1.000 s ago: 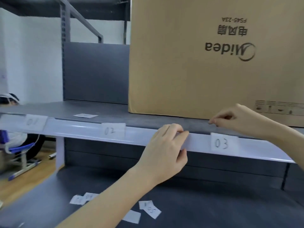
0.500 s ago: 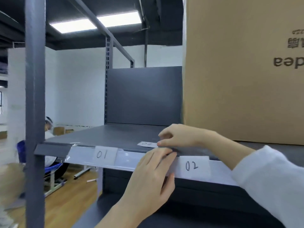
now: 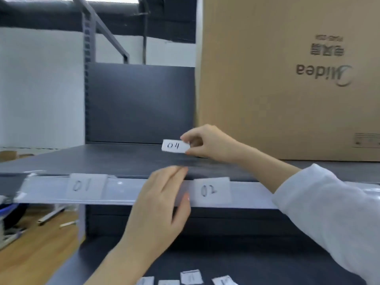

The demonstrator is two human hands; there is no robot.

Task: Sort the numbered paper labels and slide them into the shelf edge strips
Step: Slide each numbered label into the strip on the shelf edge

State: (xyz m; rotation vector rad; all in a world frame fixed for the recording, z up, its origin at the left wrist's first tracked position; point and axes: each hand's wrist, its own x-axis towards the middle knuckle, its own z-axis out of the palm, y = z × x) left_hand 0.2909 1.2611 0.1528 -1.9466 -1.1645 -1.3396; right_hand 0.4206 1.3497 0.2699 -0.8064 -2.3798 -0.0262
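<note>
Your right hand (image 3: 207,142) pinches a paper label marked 04 (image 3: 175,146) just above the dark upper shelf (image 3: 115,159), its numerals upside down to you. Your left hand (image 3: 162,202) lies flat with straight fingers against the clear shelf edge strip (image 3: 123,192), between the seated labels 01 (image 3: 86,185) and 02 (image 3: 211,190). A large Midea cardboard box (image 3: 287,79) stands on the shelf just behind your right hand. Loose labels (image 3: 191,277) lie on the lower shelf (image 3: 246,262).
</note>
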